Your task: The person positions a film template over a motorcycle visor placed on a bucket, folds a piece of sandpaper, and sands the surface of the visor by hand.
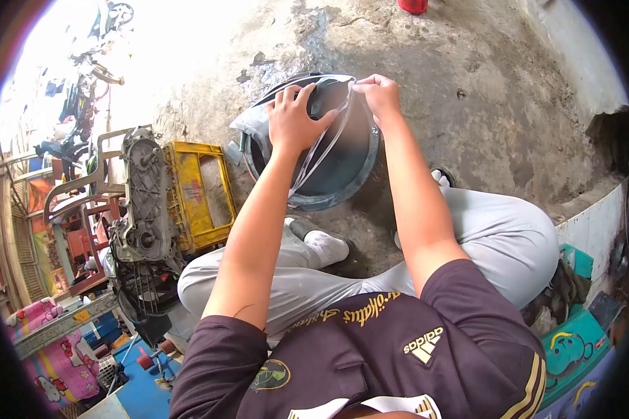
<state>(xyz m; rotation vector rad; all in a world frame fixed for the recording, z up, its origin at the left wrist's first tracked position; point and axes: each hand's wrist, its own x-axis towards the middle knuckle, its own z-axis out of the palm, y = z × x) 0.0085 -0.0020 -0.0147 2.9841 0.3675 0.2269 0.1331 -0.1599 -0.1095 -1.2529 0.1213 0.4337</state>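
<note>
A round dark tub (342,188) stands on the floor in front of my legs. Across its top lies a dark curved panel (321,87), partly hidden by my hands. My left hand (293,119) rests on the panel with its fingers spread. At the tub's far right side, my right hand (380,96) pinches the end of a thin whitish strip (335,140), which runs down across the tub to its lower left rim. A grey cloth-like piece (255,124) hangs over the tub's left rim.
Left of the tub are a yellow crate (197,236) and a metal engine casing (145,199). A red container (413,5) stands at the top. A teal box (573,349) is at my right, a pink patterned cloth (63,366) at the lower left.
</note>
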